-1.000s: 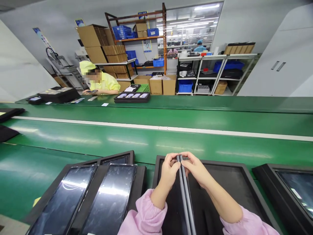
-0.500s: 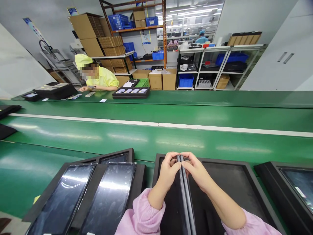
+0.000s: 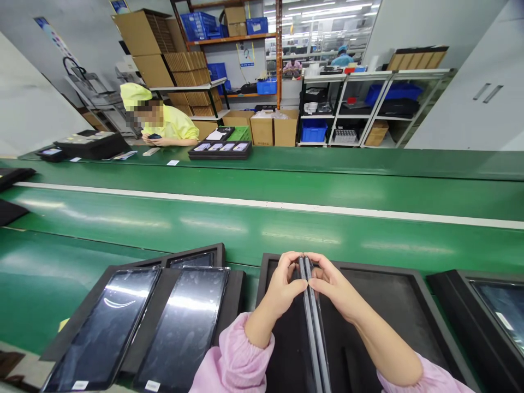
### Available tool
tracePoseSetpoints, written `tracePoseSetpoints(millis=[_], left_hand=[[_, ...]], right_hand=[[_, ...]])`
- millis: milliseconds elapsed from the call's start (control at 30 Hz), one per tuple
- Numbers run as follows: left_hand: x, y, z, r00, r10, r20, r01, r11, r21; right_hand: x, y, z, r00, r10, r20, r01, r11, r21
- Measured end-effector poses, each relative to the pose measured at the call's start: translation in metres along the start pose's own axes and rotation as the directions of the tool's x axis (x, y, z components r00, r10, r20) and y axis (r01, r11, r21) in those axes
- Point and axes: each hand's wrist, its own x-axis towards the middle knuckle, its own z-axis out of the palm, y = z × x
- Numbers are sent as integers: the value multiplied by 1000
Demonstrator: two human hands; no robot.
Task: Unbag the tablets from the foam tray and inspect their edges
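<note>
Two thin tablets, a left one [image 3: 311,341] and a right one [image 3: 320,341], stand on their long edges side by side, close together. My left hand [image 3: 284,284] is closed on the far end of the left tablet, thumb on the near side and fingers over the top. On the right tablet, my right hand [image 3: 333,286] grips in the same way, and the two thumbs almost meet. Beneath them lies a black foam tray [image 3: 380,295] with a shallow recess. The tablets' lower ends run out of the picture.
To the left, two dark-screened tablets [image 3: 184,316] lie on black foam trays [image 3: 235,295], overlapping another tray. Another tray [image 3: 452,300] with a screen sits at right. Beyond runs a green conveyor bench [image 3: 347,188], where a co-worker [image 3: 172,125] in yellow holds a small dark device.
The view has tilted slightly downward. My thumbs have slid a little nearer along the tablet edges. The co-worker now holds up a small dark device.
</note>
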Motion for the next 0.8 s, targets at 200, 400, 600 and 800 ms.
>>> tracePoseSetpoints(millis=[200,400,600,800], left_hand=[[-3,-6,-4,995,52,83,-54,998,18],[-4,-9,-4,994,58,93,-63,997,51],[0,-9,-1,997,66,28,-68,995,68],[-51,-48,11,979,172,-108,-153,975,162]], right_hand=[[-4,-4,-1,997,15,71,-14,1000,-22],[-7,-8,-2,997,59,48,-57,998,-42],[-5,-1,-4,1000,12,-1,-12,998,-59],[-45,47,23,899,-412,-147,359,887,-292]])
